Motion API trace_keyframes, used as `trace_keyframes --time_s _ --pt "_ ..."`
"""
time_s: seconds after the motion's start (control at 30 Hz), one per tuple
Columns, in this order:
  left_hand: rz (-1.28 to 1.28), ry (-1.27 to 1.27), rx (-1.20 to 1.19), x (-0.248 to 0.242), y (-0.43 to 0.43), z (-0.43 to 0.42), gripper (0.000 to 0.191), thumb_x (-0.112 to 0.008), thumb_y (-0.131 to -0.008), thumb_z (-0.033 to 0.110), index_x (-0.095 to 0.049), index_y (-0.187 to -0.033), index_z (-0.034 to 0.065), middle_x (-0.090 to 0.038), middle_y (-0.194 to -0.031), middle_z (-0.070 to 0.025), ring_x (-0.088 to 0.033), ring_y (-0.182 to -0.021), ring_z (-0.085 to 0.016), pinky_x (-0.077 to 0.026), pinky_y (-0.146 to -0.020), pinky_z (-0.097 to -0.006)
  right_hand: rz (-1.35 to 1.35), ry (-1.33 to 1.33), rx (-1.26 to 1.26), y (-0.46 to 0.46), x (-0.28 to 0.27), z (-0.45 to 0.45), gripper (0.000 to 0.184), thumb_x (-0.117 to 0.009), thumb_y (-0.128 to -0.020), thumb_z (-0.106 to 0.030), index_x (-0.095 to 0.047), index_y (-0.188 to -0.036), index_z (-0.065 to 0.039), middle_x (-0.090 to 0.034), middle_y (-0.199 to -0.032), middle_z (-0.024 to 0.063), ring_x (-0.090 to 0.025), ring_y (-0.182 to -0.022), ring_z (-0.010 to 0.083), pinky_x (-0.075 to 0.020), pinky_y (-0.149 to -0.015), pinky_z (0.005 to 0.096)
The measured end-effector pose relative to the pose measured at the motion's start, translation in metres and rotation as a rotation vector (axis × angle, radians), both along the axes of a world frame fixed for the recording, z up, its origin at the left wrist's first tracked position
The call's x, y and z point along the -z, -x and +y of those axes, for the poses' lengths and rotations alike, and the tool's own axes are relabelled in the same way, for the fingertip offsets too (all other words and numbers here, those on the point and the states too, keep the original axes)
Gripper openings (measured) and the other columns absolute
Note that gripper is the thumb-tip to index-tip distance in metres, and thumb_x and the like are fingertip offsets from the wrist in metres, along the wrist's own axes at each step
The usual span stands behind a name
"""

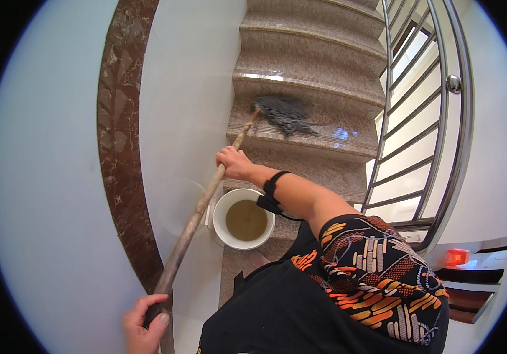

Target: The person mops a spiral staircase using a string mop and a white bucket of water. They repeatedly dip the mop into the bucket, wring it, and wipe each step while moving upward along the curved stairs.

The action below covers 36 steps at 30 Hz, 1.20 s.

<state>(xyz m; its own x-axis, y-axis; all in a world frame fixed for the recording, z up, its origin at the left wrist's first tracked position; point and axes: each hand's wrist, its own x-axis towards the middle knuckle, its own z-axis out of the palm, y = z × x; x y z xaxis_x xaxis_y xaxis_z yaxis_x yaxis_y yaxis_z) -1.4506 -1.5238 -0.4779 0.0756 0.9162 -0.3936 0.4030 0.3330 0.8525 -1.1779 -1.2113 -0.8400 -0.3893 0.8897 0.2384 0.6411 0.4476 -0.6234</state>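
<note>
A long wooden mop handle (196, 214) slants from the lower left up to the stairs. My right hand (235, 163) is wrapped around its middle. Near its upper end, my left hand (142, 325) holds the pole between thumb and fingers. The grey, stringy mop head (285, 113) lies spread on the tread of a brown stone stair (350, 144), towards the wall side. Below my right forearm stands a white plastic bucket (219, 208) holding murky brown water (247, 221). The handle passes just left of the bucket.
A white wall (187, 110) with a dark red marble band (121, 132) runs along the left. On the right rises a stainless-steel railing (450, 177). Further steps (311, 37) climb beyond the mop. An orange object (457, 256) sits on furniture at the lower right.
</note>
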Motion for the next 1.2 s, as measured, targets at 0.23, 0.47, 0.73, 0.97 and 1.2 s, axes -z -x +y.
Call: trace_keyframes --time_s 0.23,0.47,0.73,0.97,1.2 --pt "-0.758 -0.619 0.019 0.014 -0.019 0.033 0.1 -0.044 -0.09 0.077 -0.036 -0.149 -0.0033 -0.064 -0.092 -0.0167 -0.05 -0.046 -0.015 -0.041 -0.039 -0.0222 0.325 -0.391 -0.058 0.044 -0.127 -0.035 0.027 -0.082 -0.07 -0.028 -0.064 -0.085 -0.016 -0.061 -0.087 0.0032 -0.058 -0.093 0.025 -0.0383 -0.083 0.0382" --pt "-0.323 -0.442 0.117 0.085 -0.107 0.153 0.06 -0.067 -0.088 0.009 -0.048 -0.144 0.0005 -0.065 -0.102 -0.0058 -0.059 -0.076 -0.008 -0.045 -0.053 -0.0207 0.833 -0.399 0.068 -0.088 -0.293 -0.11 0.022 -0.073 -0.082 0.002 -0.061 -0.098 -0.006 -0.068 -0.09 0.0056 -0.066 -0.081 0.0113 -0.0551 -0.072 0.026" --pt "0.232 -1.086 0.468 0.235 -0.282 0.305 0.075 -0.085 -0.068 0.022 -0.058 -0.137 0.0162 -0.06 -0.132 -0.0145 -0.058 -0.117 -0.035 -0.048 -0.103 -0.0422 0.928 -0.875 0.244 -0.142 -0.358 -0.225 0.044 -0.063 -0.097 -0.037 -0.051 -0.132 -0.013 -0.048 -0.074 -0.0018 -0.053 -0.061 0.0149 -0.0456 -0.063 0.0318" --pt "0.091 -0.882 0.56 0.337 -0.32 0.384 0.03 -0.087 -0.063 0.018 -0.06 -0.073 0.0094 -0.06 -0.082 -0.0078 -0.055 -0.083 -0.032 -0.048 -0.08 -0.0436 0.856 -0.687 0.198 -0.219 -0.324 -0.248 0.023 -0.047 -0.105 -0.034 -0.053 -0.114 -0.014 -0.038 -0.067 -0.0039 -0.044 -0.054 0.0129 -0.0367 -0.062 0.0311" --pt "-0.035 -0.861 0.41 0.351 -0.417 0.285 0.033 -0.089 -0.063 0.02 -0.064 -0.083 0.0114 -0.058 -0.089 -0.006 -0.051 -0.095 -0.031 -0.047 -0.083 -0.0433 1.145 -0.394 0.346 -0.326 -0.363 -0.338 0.047 -0.067 -0.095 -0.039 -0.058 -0.124 -0.003 -0.036 -0.079 -0.0001 -0.033 -0.076 0.0147 -0.0303 -0.074 0.0318"
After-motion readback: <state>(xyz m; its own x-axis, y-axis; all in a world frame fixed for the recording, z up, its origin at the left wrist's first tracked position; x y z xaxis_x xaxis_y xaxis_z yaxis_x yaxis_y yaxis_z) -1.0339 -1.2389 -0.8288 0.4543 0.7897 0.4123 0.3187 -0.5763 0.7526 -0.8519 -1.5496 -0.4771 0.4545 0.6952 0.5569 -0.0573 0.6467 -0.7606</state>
